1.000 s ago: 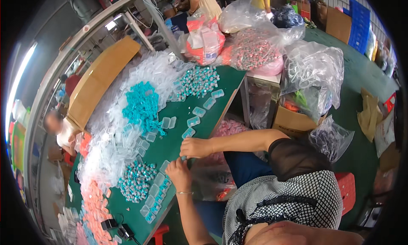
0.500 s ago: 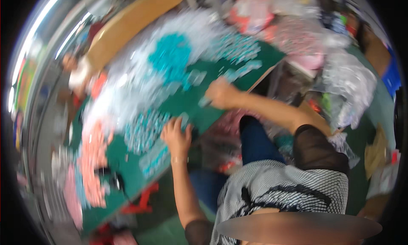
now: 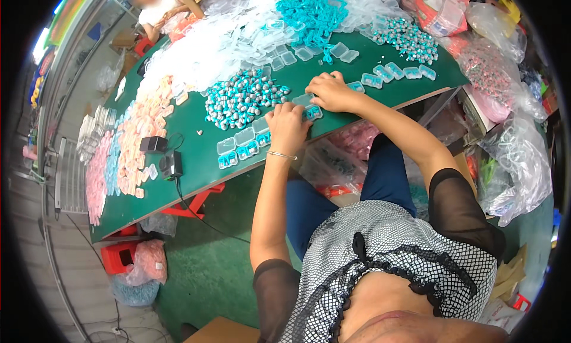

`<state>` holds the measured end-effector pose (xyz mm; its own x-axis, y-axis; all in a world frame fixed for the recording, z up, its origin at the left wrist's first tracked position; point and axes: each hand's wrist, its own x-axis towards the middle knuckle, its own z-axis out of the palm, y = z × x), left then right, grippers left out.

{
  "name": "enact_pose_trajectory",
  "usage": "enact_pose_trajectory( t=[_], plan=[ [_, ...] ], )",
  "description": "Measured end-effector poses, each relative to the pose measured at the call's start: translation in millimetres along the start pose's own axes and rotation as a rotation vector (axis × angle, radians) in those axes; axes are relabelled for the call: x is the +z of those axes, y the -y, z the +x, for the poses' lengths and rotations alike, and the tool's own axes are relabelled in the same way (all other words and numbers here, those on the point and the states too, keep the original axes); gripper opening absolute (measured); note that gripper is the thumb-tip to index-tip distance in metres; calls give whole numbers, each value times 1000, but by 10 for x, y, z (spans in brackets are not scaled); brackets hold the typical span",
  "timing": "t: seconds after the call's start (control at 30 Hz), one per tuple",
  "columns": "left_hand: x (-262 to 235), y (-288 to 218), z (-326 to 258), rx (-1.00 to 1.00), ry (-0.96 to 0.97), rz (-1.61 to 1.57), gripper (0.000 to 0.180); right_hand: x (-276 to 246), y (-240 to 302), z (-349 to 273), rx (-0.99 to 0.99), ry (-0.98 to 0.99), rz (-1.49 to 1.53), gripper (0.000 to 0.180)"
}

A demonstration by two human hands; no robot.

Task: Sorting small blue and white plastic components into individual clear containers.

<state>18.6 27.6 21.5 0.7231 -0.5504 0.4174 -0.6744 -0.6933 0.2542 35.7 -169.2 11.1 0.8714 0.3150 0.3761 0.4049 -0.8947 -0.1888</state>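
My left hand [image 3: 288, 126] rests palm down on the green table [image 3: 196, 170], over a small clear plastic box near the front edge. My right hand [image 3: 331, 92] lies just to its right, fingers curled on another small clear box [image 3: 313, 111] with teal pieces in it. A row of small clear boxes [image 3: 241, 145] with teal pieces sits left of my left hand. A heap of silver and teal beads [image 3: 244, 97] lies just behind both hands. Whether either hand pinches anything is hidden.
Piles of clear boxes [image 3: 208, 39], teal pieces [image 3: 312, 10], pink pieces [image 3: 140, 129] and a second bead heap [image 3: 407, 38] cover the table. Two small black devices [image 3: 163, 155] with a cable sit left. Plastic bags [image 3: 514, 158] stand right. Another person [image 3: 156, 7] sits at the far end.
The view has swung and steadied. Both hands have come closer together at the table's front edge, the right hand drawing back from the far boxes toward the left.
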Motion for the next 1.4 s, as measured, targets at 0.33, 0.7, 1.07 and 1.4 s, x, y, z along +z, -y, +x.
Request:
enact_pose_trajectory(
  t=[0.33, 0.7, 1.07, 1.4],
  plan=[
    [61, 70, 109, 153, 5, 38, 63, 19, -156, -149, -327, -217, 447, 31],
    [124, 41, 143, 250, -70, -41, 21, 109, -16, -366, -301, -269, 310, 27],
    [-151, 22, -146, 105, -159, 29, 48, -177, -211, -445, -309, -323, -69, 26],
    [-282, 224, -407, 67, -14, 47, 54, 126, 249, 19, -156, -236, 74, 21]
  ],
)
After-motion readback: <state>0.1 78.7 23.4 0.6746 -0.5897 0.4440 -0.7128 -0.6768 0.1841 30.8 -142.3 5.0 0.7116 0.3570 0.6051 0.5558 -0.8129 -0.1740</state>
